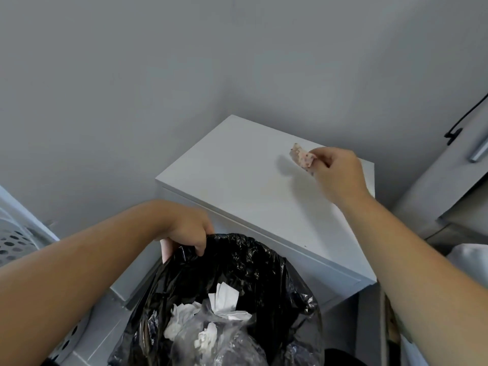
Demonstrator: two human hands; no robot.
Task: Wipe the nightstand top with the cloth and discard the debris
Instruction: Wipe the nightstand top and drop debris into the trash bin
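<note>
Your right hand (340,175) fingers pinch the cloth (302,157) near the surface's (237,180) far right corner; left hand (188,228) grips the bin liner (253,260) rim. Risk: debris, probably inside the cloth, spills before reaching the liner.

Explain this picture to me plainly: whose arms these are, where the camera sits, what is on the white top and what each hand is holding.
There is no machine here. The two bare arms belong to a person, and the single picture comes from a wide-angle camera worn on their head, looking forward and down. The white box is the nightstand; apart from a tiny dark speck near its front edge, nothing lies on its top. The right hand pinches a small pinkish patterned cloth just above the top. The left hand grips the rim of a black bin bag, held against the nightstand's front, with crumpled white paper and clear plastic inside.
</note>
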